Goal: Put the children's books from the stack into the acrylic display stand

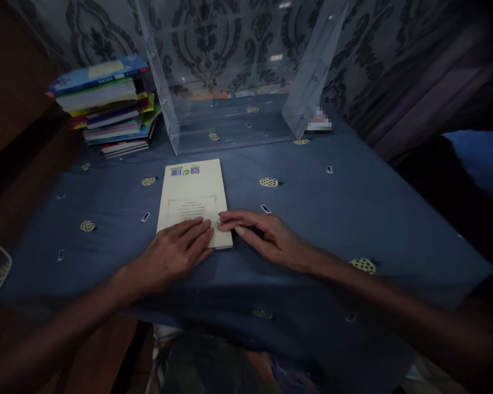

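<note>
Inspecting the room: a table (398,219), draped in blue pineapple-print cloth (308,202), is standing before a grey backdrop (365,65) bearing dark ornamental motifs. A purplish curtain (427,93) is hanging at right. A brown panel (14,76) is rising at left. Light is running dim.

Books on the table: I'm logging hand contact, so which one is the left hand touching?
The cream book, lying by itself under the left hand; the others form the stack at back left.

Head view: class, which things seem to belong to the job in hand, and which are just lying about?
In use, apparently:
cream book
left hand, resting on it
right hand, at its right edge

Apparently lying about:
stack of books
clear stand, untouched (could belong)
white cable
</note>
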`<state>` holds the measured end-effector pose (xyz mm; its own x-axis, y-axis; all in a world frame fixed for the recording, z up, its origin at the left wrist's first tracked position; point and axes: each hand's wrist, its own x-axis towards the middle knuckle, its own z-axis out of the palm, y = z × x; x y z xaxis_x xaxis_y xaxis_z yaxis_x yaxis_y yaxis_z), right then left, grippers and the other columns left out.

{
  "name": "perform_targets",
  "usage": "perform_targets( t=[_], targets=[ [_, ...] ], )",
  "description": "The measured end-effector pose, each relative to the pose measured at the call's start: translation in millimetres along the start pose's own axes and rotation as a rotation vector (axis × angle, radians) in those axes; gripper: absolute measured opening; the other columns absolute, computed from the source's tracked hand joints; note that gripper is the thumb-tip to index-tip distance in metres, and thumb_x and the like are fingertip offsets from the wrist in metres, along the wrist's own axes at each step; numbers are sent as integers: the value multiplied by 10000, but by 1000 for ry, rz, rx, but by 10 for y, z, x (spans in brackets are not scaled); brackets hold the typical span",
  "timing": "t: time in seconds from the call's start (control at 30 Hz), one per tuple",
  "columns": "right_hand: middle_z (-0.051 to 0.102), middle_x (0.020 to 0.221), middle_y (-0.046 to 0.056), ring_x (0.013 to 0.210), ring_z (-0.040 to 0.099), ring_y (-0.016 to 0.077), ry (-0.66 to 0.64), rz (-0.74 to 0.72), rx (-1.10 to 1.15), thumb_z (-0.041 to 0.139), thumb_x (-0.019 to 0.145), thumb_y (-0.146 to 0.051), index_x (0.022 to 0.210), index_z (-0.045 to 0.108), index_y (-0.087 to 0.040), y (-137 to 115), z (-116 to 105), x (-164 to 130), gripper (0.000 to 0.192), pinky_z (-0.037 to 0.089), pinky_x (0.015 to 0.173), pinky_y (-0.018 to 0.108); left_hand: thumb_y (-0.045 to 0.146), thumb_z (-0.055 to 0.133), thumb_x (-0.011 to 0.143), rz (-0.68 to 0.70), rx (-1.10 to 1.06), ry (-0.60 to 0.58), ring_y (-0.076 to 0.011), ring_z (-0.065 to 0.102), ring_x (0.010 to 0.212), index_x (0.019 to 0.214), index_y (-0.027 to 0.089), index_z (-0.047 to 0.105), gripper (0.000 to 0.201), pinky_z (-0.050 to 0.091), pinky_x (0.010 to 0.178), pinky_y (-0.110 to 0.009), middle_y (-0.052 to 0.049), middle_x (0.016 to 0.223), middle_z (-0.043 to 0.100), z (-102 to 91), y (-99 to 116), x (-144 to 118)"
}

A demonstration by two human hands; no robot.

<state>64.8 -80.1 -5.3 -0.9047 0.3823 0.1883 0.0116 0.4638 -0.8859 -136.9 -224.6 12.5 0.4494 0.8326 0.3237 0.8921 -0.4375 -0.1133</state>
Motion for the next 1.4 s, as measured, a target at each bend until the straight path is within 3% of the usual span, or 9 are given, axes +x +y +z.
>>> perform_targets(
  t=[0.2, 0.47, 0.83, 0.9, 1.07, 1.13, 1.27, 1.4],
  targets=[
    [743, 1195, 59, 1139, 668, 220, 9, -9, 38, 464, 995, -300, 1310, 608, -221, 1, 4, 3, 355, 562, 956, 415, 207, 465, 1023, -49, -86, 3, -235, 691, 1144, 1187, 127, 666, 271, 606, 955, -398, -111, 1173, 744, -49, -9, 20],
    [742, 1187, 56, 1085, 690, 217, 28, -38, 6, 491, 978, -287, 1254, 654, -245, -8, 6, 8, 324, 595, 892, 391, 186, 474, 1011, -72, -169, 0, -236, 705, 1117, 1202, 137, 670, 278, 616, 927, -406, -114, 1164, 747, -74, -27, 16],
    [701, 1244, 102, 1180, 646, 230, 21, -144, -150, 527, 962, -240, 1206, 683, -231, 37, 5, -24, 290, 541, 997, 444, 259, 549, 993, -70, -160, 79, -211, 712, 1092, 1111, 146, 694, 219, 606, 934, -355, -94, 1125, 761, -54, -17, -12],
    [693, 1254, 110, 1192, 639, 228, 12, -166, -213, 530, 960, -227, 1215, 674, -231, 46, 11, -31, 293, 545, 994, 441, 303, 535, 998, -149, -185, 59, -212, 701, 1102, 1136, 166, 684, 245, 602, 928, -368, -99, 1157, 746, -35, -119, -57],
    [684, 1271, 132, 1263, 591, 257, 15, -238, -374, 575, 943, -225, 1227, 655, -206, 86, 52, -7, 296, 516, 1033, 496, 423, 481, 988, -589, -21, 36, -332, 588, 1259, 1319, 135, 568, 447, 546, 973, -510, -188, 1351, 620, 110, -518, -208],
    [652, 1335, 136, 1321, 542, 288, 28, -222, -438, 624, 928, -284, 1233, 652, -217, 115, 62, 6, 313, 482, 1060, 548, 430, 448, 989, -683, -63, 17, -341, 581, 1265, 1387, 116, 498, 510, 527, 986, -519, -197, 1344, 620, 172, -631, -237],
    [555, 1460, 139, 1368, 498, 301, 9, -150, -478, 666, 910, -393, 1270, 631, -239, 183, 59, 11, 393, 457, 1081, 563, 445, 433, 977, -752, -292, 92, -305, 617, 1212, 1425, 139, 442, 542, 526, 976, -474, -174, 1340, 628, 240, -727, -222],
    [532, 1485, 128, 1398, 468, 286, -5, -123, -430, 683, 900, -416, 1290, 616, -255, 241, 56, 3, 427, 430, 1112, 550, 514, 542, 903, -926, -754, 267, -279, 658, 1153, 1348, 137, 476, 586, 571, 862, -381, -167, 1252, 678, 228, -822, -157]
  ],
)
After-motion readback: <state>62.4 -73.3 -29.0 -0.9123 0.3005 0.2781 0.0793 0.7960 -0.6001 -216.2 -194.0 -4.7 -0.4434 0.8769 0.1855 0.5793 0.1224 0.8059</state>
